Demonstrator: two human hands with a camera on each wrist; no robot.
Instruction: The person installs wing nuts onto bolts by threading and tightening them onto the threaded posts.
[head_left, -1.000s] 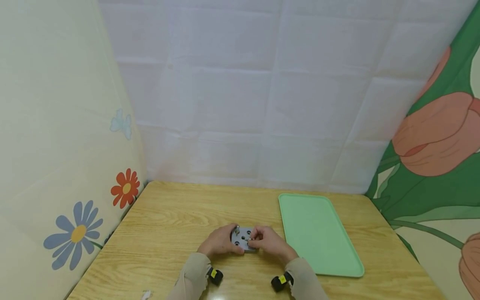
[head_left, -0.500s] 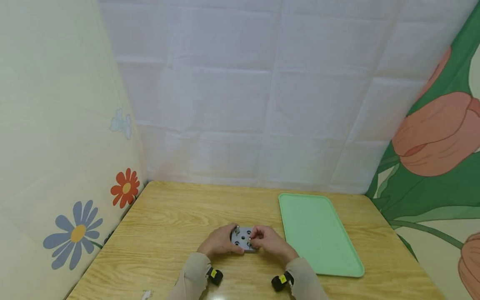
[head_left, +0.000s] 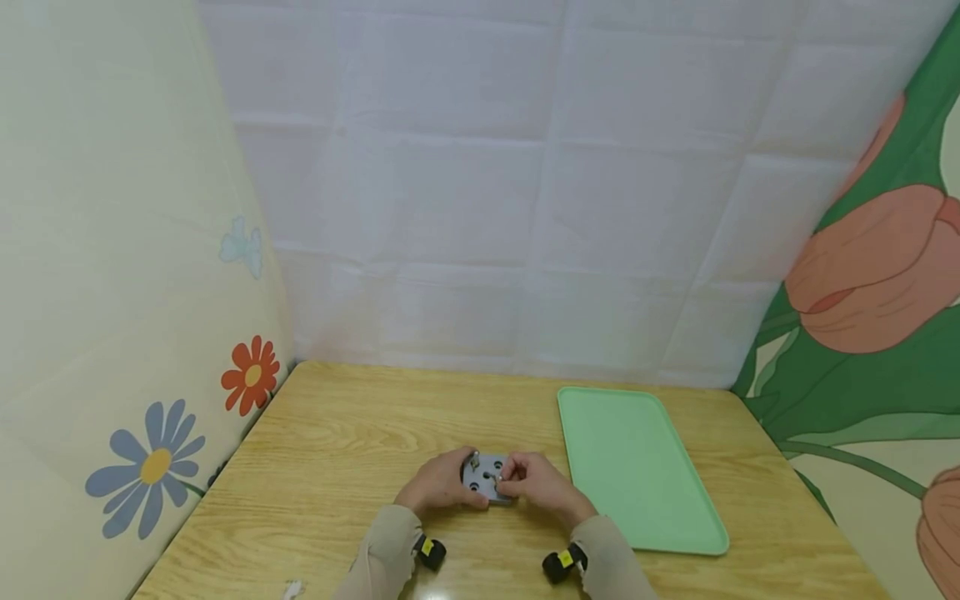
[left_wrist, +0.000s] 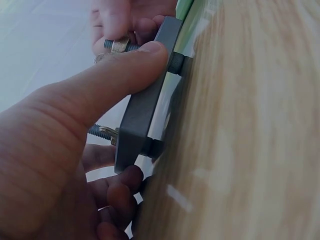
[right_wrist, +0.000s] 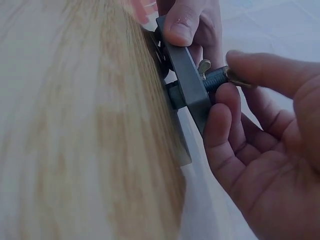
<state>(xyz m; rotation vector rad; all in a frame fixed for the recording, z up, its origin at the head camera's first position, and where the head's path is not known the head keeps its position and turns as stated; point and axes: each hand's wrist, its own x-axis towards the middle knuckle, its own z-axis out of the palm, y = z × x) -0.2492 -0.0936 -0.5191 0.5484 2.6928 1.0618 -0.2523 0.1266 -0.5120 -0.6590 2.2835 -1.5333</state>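
Observation:
A grey metal plate with several holes lies just above the table, its bolt heads underneath. My left hand grips the plate's left side, thumb on the near edge and fingers around the far side. Threaded bolts stick up through the plate at two corners. On the left bolt sits a brass-coloured wing nut, close to the plate. My right hand pinches another wing nut on the right bolt, near the top of its thread. Fingertips partly hide this nut.
A light green tray lies on the wooden table to the right of the hands. Near the front left edge is a small whitish scrap. Cloth hangings stand behind and on both sides.
The wing nut at my right fingertips has changed angle, turning on its bolt as the fingers shift slightly. My left hand and the plate stay in place.

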